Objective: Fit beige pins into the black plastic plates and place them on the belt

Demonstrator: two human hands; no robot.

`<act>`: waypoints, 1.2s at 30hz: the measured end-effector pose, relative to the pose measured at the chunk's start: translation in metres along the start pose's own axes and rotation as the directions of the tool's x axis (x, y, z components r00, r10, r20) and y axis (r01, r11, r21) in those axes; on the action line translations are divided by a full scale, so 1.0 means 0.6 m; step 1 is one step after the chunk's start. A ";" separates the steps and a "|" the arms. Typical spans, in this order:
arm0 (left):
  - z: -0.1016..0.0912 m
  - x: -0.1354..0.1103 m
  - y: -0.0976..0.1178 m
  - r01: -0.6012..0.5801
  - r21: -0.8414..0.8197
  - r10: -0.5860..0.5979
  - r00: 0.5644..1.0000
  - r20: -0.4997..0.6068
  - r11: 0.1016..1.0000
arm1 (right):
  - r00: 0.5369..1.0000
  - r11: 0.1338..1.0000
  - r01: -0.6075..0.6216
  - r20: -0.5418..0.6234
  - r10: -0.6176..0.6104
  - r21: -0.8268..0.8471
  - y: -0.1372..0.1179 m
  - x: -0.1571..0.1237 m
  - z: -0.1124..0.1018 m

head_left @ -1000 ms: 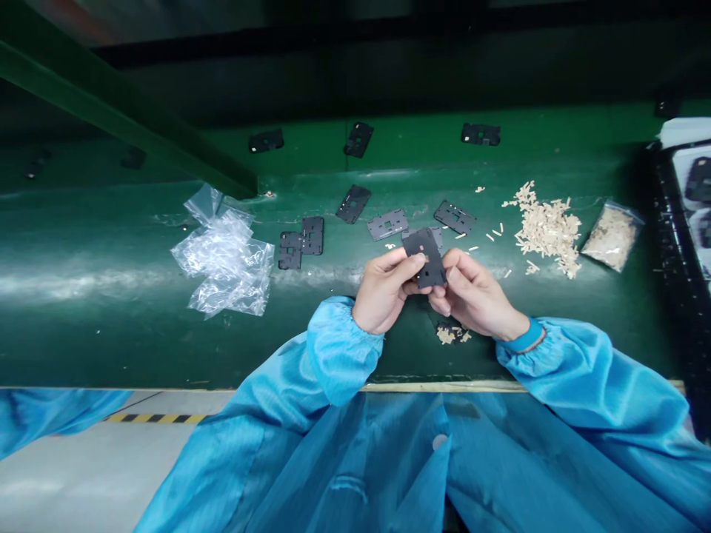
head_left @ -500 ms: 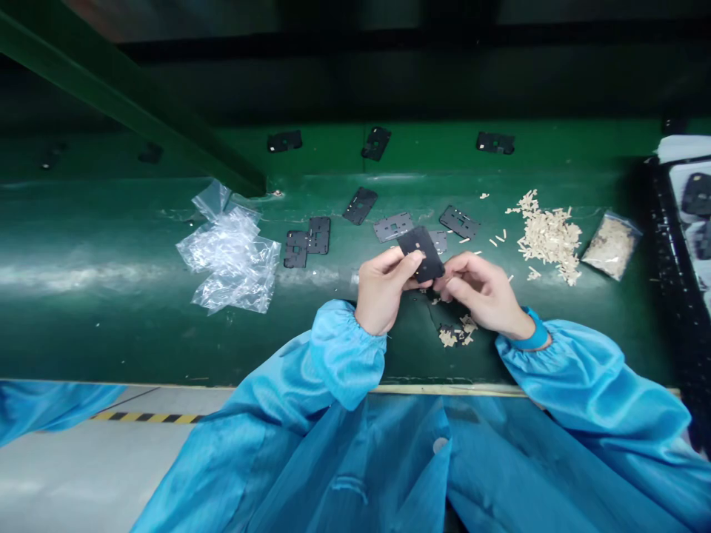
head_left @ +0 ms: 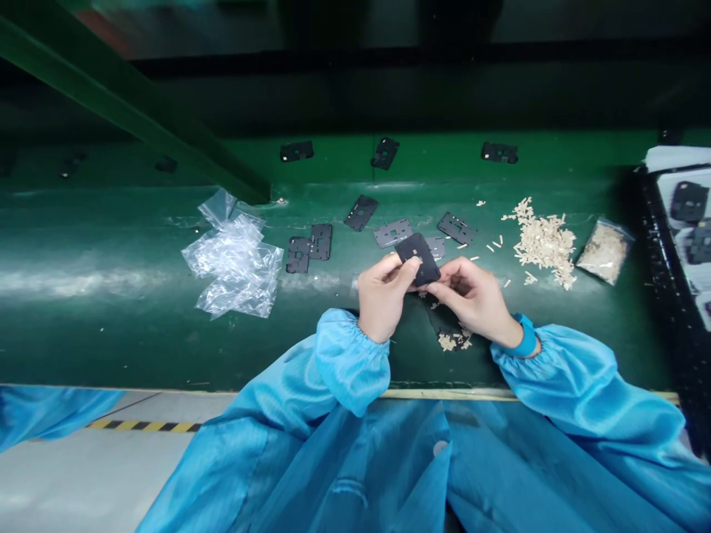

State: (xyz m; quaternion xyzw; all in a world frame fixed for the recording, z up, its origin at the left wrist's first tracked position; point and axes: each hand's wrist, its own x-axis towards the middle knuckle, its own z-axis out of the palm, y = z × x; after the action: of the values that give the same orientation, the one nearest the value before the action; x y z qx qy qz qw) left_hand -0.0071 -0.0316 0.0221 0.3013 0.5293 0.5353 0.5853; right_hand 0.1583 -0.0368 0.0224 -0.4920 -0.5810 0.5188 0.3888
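Plate (head_left: 419, 255) pinched between my left hand (head_left: 382, 297) and right hand (head_left: 475, 296); my fingers hide its lower edge.

Left hand (head_left: 382, 295): raised off surface, fingers curled, thumb and forefinger pinched shut.
Right hand (head_left: 476, 296): just beside, fingertips pinched, meeting left's.
Forearms: angled inward from body, in blue sleeves (head_left: 345, 363), gathered cuffs.
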 end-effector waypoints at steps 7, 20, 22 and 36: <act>0.006 -0.010 0.001 0.040 -0.050 -0.040 0.999 0.003 0.998 | 0.995 0.982 -0.066 0.084 0.051 0.179 -0.005 0.002 -0.001; 0.038 0.288 0.070 -0.478 0.803 0.372 0.861 0.347 0.355 | 0.913 0.951 -0.290 -0.268 0.308 0.104 -0.030 0.269 -0.097; 0.063 0.323 0.073 -0.422 0.887 0.342 0.875 0.344 0.188 | 0.918 0.964 -0.262 -0.296 0.262 0.041 -0.026 0.265 -0.101; 0.028 0.251 0.103 -0.381 0.666 0.158 0.915 0.371 0.642 | 0.946 0.925 -0.067 0.271 0.178 -0.374 -0.010 -0.031 -0.147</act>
State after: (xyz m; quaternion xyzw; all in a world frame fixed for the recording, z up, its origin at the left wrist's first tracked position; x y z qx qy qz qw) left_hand -0.0301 0.1293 0.0384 0.6561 0.5577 0.3154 0.3988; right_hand 0.2462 -0.0355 0.0437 -0.5059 -0.6862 0.4957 0.1660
